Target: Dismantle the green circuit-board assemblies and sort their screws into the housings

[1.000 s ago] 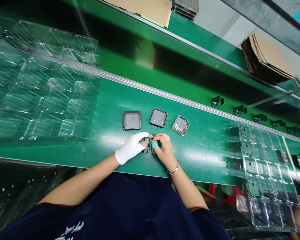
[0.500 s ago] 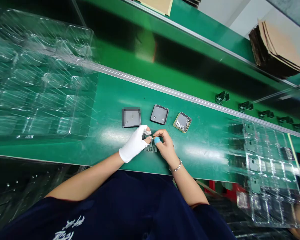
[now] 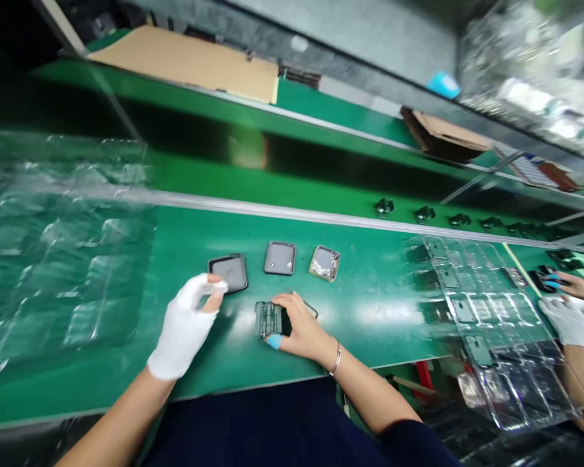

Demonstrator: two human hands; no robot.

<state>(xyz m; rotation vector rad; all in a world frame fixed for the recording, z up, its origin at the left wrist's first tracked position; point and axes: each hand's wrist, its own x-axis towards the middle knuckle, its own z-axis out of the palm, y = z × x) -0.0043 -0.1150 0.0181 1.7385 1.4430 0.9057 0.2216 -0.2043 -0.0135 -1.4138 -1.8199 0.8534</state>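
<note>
My left hand (image 3: 187, 321), in a white fingerless glove, is raised over the near left side of a dark square housing (image 3: 228, 274); thumb and forefinger come close together, and whether anything small sits between them is unclear. My right hand (image 3: 299, 327), with blue tape on the thumb, grips the right side of a green slotted board piece (image 3: 270, 318) just above the green table. A dark-edged part shows partly behind that hand. Farther back lie a grey square housing (image 3: 280, 257) and a yellow-edged housing with shiny material inside (image 3: 325, 263).
Clear plastic trays lie at the left (image 3: 63, 259) and right (image 3: 491, 324), the right one holding green pieces. Small dark parts (image 3: 384, 207) line the back ledge. A co-worker's gloved hand (image 3: 571, 322) is at the far right. Cardboard (image 3: 189, 61) rests on the shelf.
My hands have moved apart, the left one away to the left beside the dark housing. My right hand now grips the slotted piece by its side. The view has shifted, showing more shelf and a co-worker's hands.
</note>
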